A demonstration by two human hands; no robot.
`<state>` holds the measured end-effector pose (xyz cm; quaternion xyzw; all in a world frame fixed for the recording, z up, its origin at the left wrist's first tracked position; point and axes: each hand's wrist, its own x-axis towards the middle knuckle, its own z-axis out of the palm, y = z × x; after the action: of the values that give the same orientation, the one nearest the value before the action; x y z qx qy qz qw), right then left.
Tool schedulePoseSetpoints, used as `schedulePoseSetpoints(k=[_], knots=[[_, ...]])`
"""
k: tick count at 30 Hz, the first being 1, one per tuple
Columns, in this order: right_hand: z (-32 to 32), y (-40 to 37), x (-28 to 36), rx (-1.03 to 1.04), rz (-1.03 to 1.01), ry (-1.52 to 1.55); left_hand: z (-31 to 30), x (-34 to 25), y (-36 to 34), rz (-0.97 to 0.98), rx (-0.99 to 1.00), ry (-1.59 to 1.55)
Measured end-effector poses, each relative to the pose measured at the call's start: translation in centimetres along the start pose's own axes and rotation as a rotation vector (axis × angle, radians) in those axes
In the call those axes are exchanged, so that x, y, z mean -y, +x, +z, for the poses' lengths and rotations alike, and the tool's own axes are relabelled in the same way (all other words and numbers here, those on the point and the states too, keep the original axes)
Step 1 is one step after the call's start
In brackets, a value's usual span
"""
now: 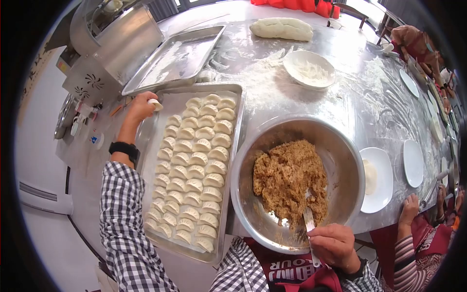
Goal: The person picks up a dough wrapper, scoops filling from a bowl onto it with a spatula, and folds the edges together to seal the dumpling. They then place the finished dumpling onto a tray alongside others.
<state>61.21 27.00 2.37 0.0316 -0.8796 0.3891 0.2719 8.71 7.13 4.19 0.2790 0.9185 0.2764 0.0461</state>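
Note:
My left hand [142, 107] pinches a dumpling [155, 104] over the upper left part of a metal tray [237, 97]. Rows of pleated dumplings [198, 158] lie on white lining in that tray. At the lower right, my right hand [335, 243] is closed around a flat metal filling spatula [310, 221]. The spatula's tip reaches into brown minced filling [292, 177], which sits in a large steel bowl [357, 146]. The bowl stands just right of the dumpling tray.
Behind the dumplings is a second, flour-dusted tray [170, 61], beside a steel machine [121, 44]. A dough log [282, 29] and a white bowl of flour [311, 73] are farther back. One wrapper [369, 177] lies on a white plate [384, 190]. Co-workers' hands [410, 209] are at the right.

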Motion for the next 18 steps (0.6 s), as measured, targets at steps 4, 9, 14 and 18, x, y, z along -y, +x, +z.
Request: schedulePoseSetpoints(k=[4,9,14,18], knots=[[0.2,0.2,-0.1,0.018,0.021,-0.031,3.7,1.9,1.2,-0.033,-0.039,0.05],[0.2,0.4,-0.2,0.039,0.053,-0.071,6.1,2.7,1.1,-0.012,-0.09,-0.175],[0.6,1.0,0.1,0.001,0.105,-0.128,7.3,3.6,1.5,0.003,0.086,-0.414],[0.6,1.0,0.1,0.009,0.116,-0.169,8.4,5.5,2.5,0.115,0.071,-0.249]])
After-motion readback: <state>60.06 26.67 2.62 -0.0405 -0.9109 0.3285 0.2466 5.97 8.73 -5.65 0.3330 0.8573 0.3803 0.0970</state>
